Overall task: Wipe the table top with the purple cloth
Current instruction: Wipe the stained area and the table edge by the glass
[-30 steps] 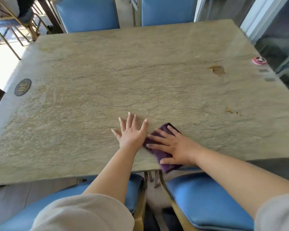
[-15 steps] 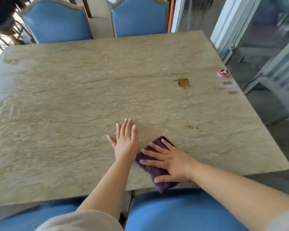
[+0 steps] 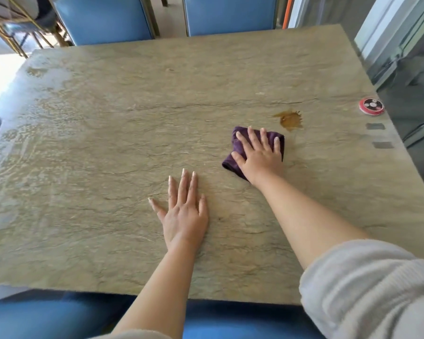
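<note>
- Well right of centre on the table top [image 3: 108, 148], the right hand [image 3: 260, 155] pressed flat on the purple cloth [image 3: 238, 145], fingers straight and slightly spread across the bunched fabric
- The cloth lay just beside a brown stain [image 3: 290, 119], which sat to its far right and apart from it
- The left hand [image 3: 184, 214] rested palm down on the bare stone nearer the person, fingers straight and close together, thumb spread out to the left, holding nothing
- A round red disc [image 3: 371, 106] sat near the right edge, with two grey patches [image 3: 375, 126] just nearer than it
- Two blue chairs [image 3: 103, 18] stood at the far side
- Grey sleeves [image 3: 367, 285] covered the upper arms
</note>
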### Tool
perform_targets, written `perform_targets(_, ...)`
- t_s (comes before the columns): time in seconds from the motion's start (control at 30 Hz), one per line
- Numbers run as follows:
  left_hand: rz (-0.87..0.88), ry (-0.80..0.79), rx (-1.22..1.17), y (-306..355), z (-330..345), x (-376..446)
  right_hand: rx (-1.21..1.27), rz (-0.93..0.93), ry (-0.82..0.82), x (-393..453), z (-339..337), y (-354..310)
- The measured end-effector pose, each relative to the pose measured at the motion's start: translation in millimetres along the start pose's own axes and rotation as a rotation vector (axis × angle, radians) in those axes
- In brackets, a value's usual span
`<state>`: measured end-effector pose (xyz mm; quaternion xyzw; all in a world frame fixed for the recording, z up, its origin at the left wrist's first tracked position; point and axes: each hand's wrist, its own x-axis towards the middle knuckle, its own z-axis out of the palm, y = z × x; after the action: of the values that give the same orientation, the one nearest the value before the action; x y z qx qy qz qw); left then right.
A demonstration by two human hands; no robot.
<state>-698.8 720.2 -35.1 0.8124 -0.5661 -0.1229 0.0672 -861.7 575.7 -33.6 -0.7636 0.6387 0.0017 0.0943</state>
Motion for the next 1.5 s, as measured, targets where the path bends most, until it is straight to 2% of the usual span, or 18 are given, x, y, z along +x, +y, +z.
perform_targets(0.1, -0.001, 0.0, 0.009, 0.9, 0.8, 1.2, 0.011, -0.047, 0.024, -42.1, 6.1, -13.9)
perform_targets(0.2, 0.008, -0.018, 0.0, 0.0, -1.3, 1.1, 0.106, -0.368, -0.089, -83.2, 4.9, -18.5)
perform_targets(0.23, -0.005, -0.019, -0.04, 0.2, -3.6, 1.0, 0.247, -0.43, -0.173, -87.5, -0.8, -14.1)
perform_targets(0.3, -0.084, 0.005, -0.202, 6.2, -10.4, 2.9, 0.67, -0.379, -0.263, -85.1, -16.5, -0.1)
perform_targets(0.33, -0.131, 0.029, -0.297, 13.7, -13.7, 2.9, 0.841, -0.305, -0.232, -82.8, -25.0, 8.7)
perform_targets(0.4, -0.084, 0.086, -0.395, 38.4, -17.0, -3.7, 0.936, -0.143, -0.039, -77.5, -36.7, 28.6)
perform_targets(0.47, 0.175, 0.087, -0.227, 69.9, -7.7, -18.5, 0.817, 0.001, 0.122, -71.9, -39.8, 51.7)
perform_targets(0.53, 0.311, 0.018, 0.015, 93.4, 9.5, -31.5, 0.563, 0.148, 0.163, -66.6, -38.8, 76.8)
perform_targets(0.6, 0.259, -0.015, 0.161, 101.2, 22.0, -23.4, 0.327, 0.334, 0.144, -64.3, -36.2, 103.0)
perform_targets(0.7, 0.2, -0.019, 0.203, 104.4, 22.9, 18.2, 0.166, 0.525, 0.104, -64.9, -29.9, 139.3)
perform_targets(0.93, 0.085, -0.074, 0.141, 142.2, 13.3, 134.7, 0.025, 0.499, 0.118, -60.7, -10.5, 149.8)
perform_targets(1.0, 0.188, -0.072, 0.143, 159.5, 16.4, 133.7, 0.016, 0.497, 0.127, -58.6, -8.5, 151.0)
perform_targets(1.07, 0.382, -0.08, 0.136, 167.0, 20.2, 113.3, 0.016, 0.488, 0.142, -58.5, -6.5, 152.5)
perform_targets(1.13, 0.581, -0.091, 0.109, 159.8, 22.6, 86.5, 0.003, 0.479, 0.16, -59.1, -4.6, 151.6)
perform_targets(1.2, 0.672, -0.103, 0.109, 144.3, 22.7, 70.2, 0.001, 0.476, 0.173, -59.2, -4.2, 151.4)
perform_targets(1.27, 0.604, -0.074, 0.134, 129.4, 22.7, 68.9, 0.023, 0.48, 0.186, -60.3, -5.1, 151.6)
perform_targets(1.33, 0.442, -0.042, 0.134, 127.4, 21.3, 84.3, 0.039, 0.491, 0.201, -60.5, -6.4, 150.7)
perform_targets(1.5, 0.166, -0.08, 0.076, 180.8, 19.3, 161.7, 0.032, 0.483, 0.244, -60.7, -6.2, 148.5)
